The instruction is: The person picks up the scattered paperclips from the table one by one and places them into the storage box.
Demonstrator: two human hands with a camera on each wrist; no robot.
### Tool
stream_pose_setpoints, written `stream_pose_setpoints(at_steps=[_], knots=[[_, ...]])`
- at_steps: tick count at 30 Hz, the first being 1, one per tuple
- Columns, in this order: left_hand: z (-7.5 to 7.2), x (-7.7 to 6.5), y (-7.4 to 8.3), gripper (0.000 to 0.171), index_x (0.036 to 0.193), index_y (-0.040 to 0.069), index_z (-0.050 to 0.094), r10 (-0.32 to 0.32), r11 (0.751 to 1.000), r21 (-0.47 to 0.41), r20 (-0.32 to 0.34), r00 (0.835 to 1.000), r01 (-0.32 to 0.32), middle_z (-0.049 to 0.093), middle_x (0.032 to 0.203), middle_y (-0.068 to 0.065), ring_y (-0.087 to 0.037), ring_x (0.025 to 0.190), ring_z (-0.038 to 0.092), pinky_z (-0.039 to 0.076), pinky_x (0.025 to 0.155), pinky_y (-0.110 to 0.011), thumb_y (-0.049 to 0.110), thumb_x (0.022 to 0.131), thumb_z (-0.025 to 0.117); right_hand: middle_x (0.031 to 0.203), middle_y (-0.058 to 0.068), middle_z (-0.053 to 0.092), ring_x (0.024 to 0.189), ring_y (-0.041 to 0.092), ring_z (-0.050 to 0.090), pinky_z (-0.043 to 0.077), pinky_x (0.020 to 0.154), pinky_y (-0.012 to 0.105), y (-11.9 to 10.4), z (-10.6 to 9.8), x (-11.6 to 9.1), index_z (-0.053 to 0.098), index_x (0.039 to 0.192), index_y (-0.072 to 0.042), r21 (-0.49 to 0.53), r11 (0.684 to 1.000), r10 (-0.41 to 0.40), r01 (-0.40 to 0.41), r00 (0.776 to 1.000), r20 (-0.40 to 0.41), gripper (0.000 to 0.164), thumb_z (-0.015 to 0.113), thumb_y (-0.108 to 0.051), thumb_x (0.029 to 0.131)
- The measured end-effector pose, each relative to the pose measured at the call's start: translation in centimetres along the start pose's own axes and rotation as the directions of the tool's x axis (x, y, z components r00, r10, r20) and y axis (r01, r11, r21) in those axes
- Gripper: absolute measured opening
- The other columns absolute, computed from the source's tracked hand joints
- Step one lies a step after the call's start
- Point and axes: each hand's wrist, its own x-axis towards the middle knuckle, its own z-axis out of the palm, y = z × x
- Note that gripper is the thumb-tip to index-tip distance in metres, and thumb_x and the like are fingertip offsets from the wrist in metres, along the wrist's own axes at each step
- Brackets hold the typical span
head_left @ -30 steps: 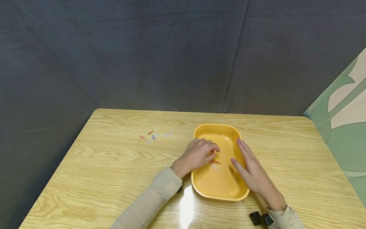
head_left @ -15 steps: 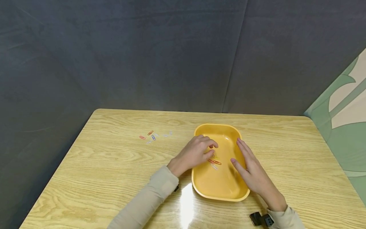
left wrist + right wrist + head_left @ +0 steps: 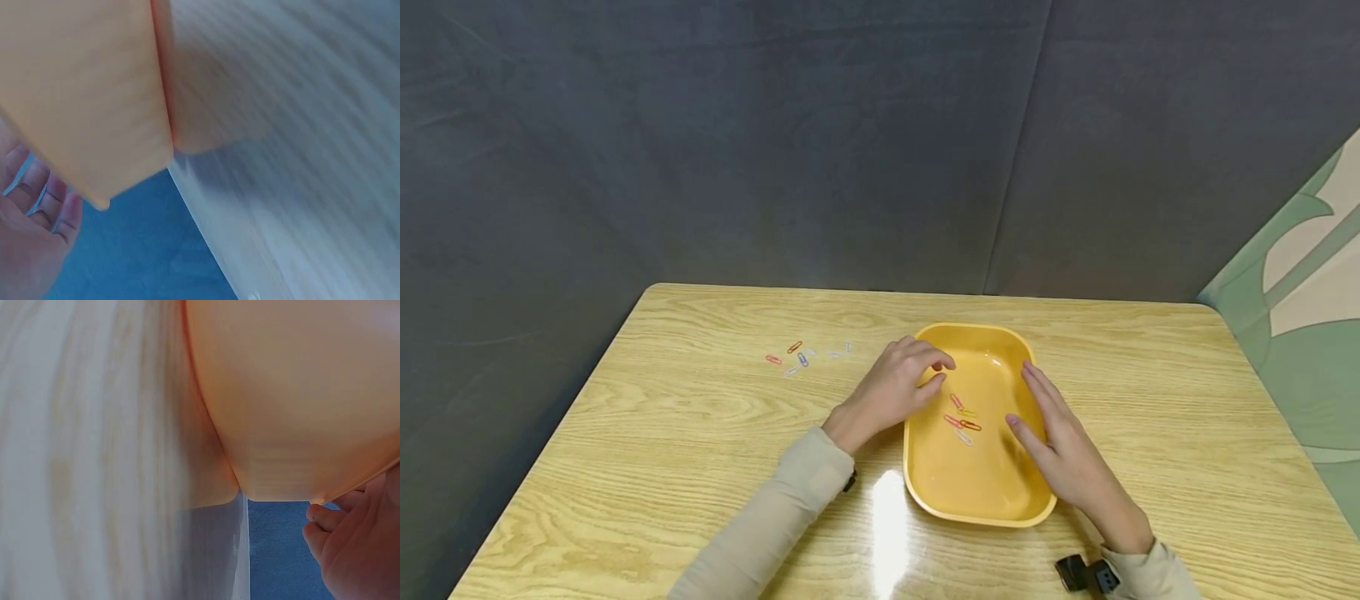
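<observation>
A yellow tray [image 3: 958,492] with raised sides stands on the table. Several paper clips [image 3: 970,426] in red, pink, yellow and white lie together on its floor. Above the tray's left rim is my left hand [image 3: 895,382], fingers loosely bent, thumb and index finger apart, nothing seen between them. My right hand [image 3: 1063,450] rests along the right rim, fingers fairly straight and thumb spread over the inside. The left wrist view shows the tray's outer wall [image 3: 94,81] with the left hand [image 3: 28,231] at its edge; the right wrist view shows the right hand [image 3: 362,544] by the rim.
More paper clips [image 3: 802,360] in red, pink, blue and white lie scattered on the wooden table [image 3: 685,433], left of the tray. A dark cloth [image 3: 850,150] hangs behind the table's back edge. Wrist cameras sit at both cuffs.
My left hand has drawn back to the left and slightly up, from over the clips in the tray to its left rim, uncovering the clips. My right hand has stayed in place.
</observation>
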Motion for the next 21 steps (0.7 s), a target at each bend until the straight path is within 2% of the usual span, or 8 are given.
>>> stream_pose_setpoints(at_steps=[4,11,17,21], knots=[[-0.5,-0.1,-0.7,0.016,0.106,0.014,0.072,-0.019,1.0,-0.017,-0.019,1.0,0.019,0.072,0.098,0.002,-0.016,0.091,0.06,0.048,0.086,-0.032,0.011,0.091,0.069,0.165,0.02,0.015,0.149,0.046,0.018,0.019,0.115,0.064,0.0,0.0,0.0,0.019,0.157,0.0,-0.008,1.0,-0.004,0.004,1.0,0.005,0.068,0.053,-0.024,0.103],[-1.1,-0.4,-1.9,0.015,0.106,0.011,0.072,-0.01,0.999,-0.043,-0.05,0.999,0.008,0.072,0.099,-0.001,-0.016,0.09,0.06,0.05,0.082,-0.029,0.008,0.092,0.068,0.165,0.02,0.015,0.149,0.047,0.017,0.018,0.115,0.066,-0.1,-0.3,0.1,0.02,0.156,0.0,-0.008,1.0,0.001,-0.001,1.0,0.008,0.068,0.054,-0.024,0.102],[-1.7,-0.9,-2.5,0.016,0.11,0.011,0.071,-0.065,0.997,-0.051,-0.019,0.998,0.064,0.071,0.105,0.0,-0.017,0.098,0.06,0.051,0.084,-0.03,0.011,0.095,0.065,0.164,0.021,0.016,0.149,0.047,0.018,0.018,0.115,0.065,-0.1,-0.2,0.1,0.02,0.156,0.001,-0.006,1.0,-0.005,0.005,1.0,0.003,0.068,0.054,-0.023,0.102],[-1.9,-1.3,-3.0,0.017,0.111,0.01,0.071,-0.092,0.994,-0.064,-0.01,0.996,0.091,0.071,0.107,-0.001,-0.018,0.099,0.061,0.052,0.091,-0.033,0.012,0.095,0.065,0.164,0.021,0.016,0.149,0.047,0.018,0.018,0.115,0.064,0.0,-0.1,0.0,0.021,0.156,0.001,-0.009,1.0,-0.013,0.013,1.0,-0.001,0.066,0.053,-0.022,0.103]])
